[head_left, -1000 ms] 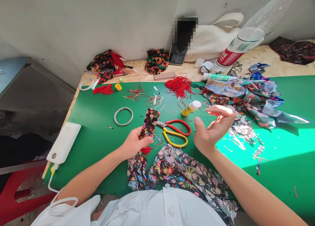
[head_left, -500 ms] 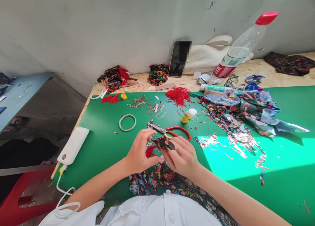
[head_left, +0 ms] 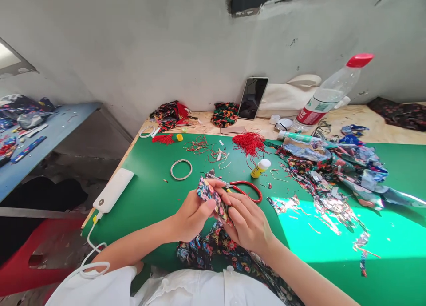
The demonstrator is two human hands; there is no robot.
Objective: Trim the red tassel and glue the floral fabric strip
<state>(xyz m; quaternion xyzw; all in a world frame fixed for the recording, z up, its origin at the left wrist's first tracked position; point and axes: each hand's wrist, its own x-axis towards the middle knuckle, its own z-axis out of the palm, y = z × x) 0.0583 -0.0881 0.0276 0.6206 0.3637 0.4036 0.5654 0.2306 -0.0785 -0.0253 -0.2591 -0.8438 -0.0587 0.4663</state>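
Both hands meet over the near edge of the mat (head_left: 149,164), closed on one small floral strip (head_left: 213,198): the left hand (head_left: 193,215) pinches its near-left end between thumb and fingers, and the right hand (head_left: 248,221) grips the lower right end, fingers curled over it. The strip is lifted off the mat, tilted up to the left, between the two thumbs. This looks like the folding or rolling stage of shaping the strip, so the next move probably calls for a tight pinch from the left while the right turns the cloth over. Just under the wrists lies a larger floral cloth (head_left: 229,252). Just beyond the right fingers lie scissors (head_left: 244,188), and farther out a glue stick (head_left: 260,168). Beyond the left hand sits a ring (head_left: 181,169), with a power bank (head_left: 113,190) well out to its left. Red threads (head_left: 249,142) lie farther ahead; shiny scraps (head_left: 319,181) spread off to the right.
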